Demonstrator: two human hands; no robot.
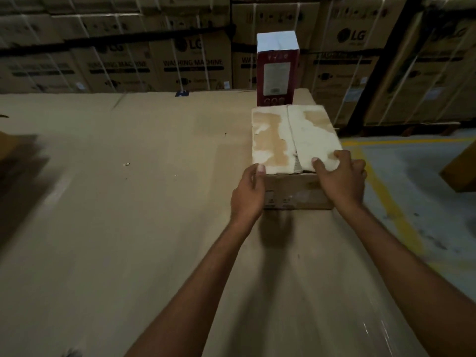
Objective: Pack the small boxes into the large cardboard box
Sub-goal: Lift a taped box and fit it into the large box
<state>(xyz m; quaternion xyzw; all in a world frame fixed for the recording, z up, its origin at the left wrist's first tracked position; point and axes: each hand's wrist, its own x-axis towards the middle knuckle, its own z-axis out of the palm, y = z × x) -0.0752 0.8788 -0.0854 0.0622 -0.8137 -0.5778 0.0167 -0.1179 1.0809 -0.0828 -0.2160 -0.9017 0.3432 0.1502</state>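
A cardboard box [291,135] with its torn, pale top flaps folded shut sits at the right side of a wide cardboard surface [128,202]. My left hand [248,194] grips its near left corner, thumb on the top edge. At the near right corner my right hand [340,179] holds the box, with thumb and fingers curled over the right flap. A tall red box with a white top [277,70] stands upright just behind it.
Stacked washing-machine cartons [180,60] fill the wall behind. Right of the surface is grey floor with yellow lines [391,202] and the corner of another carton [461,173]. A dark object [15,155] lies blurred at the left edge.
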